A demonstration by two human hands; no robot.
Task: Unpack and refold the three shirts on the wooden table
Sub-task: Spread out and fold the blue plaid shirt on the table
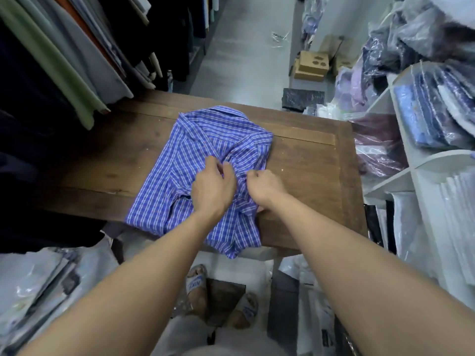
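Note:
A blue and white checked shirt [198, 147] lies on the wooden table [308, 170], collar at the far end and hem hanging over the near edge. It is partly folded, with its right side turned inward. My left hand [212, 186] rests on the shirt's middle and pinches cloth between thumb and fingers. Just to its right, my right hand [264, 187] is closed in a fist on a fold of the same shirt. Only this one shirt is on the table.
Hanging garments [64, 60] crowd the table's left side. White shelves [421, 160] with bagged shirts stand at the right. Plastic-wrapped packs [38, 286] pile up at the near left. Cardboard boxes [312, 65] sit on the floor beyond the table.

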